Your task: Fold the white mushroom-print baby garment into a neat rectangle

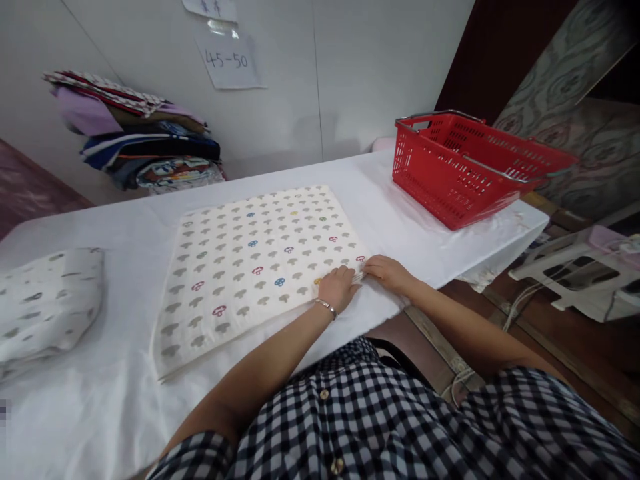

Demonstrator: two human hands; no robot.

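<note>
A folded cream cloth [270,248] lies flat in several layers, printed with grey mushrooms and a few coloured ones. Both hands meet at its near right corner. My left hand [337,288], with a bracelet at the wrist, rests on the near edge, its fingers curled onto the layers. From the right side, my right hand [387,273] pinches the corner's layered edge between thumb and fingers. The thumbs are partly hidden.
The cloth lies on a table with a white cover [125,413]. A second printed white cloth bundle [50,300] sits at the left. Behind stand a stack of folded fabrics [150,143] and, at the right, a red basket [460,173]. White plastic stools [575,273] are beyond the right edge.
</note>
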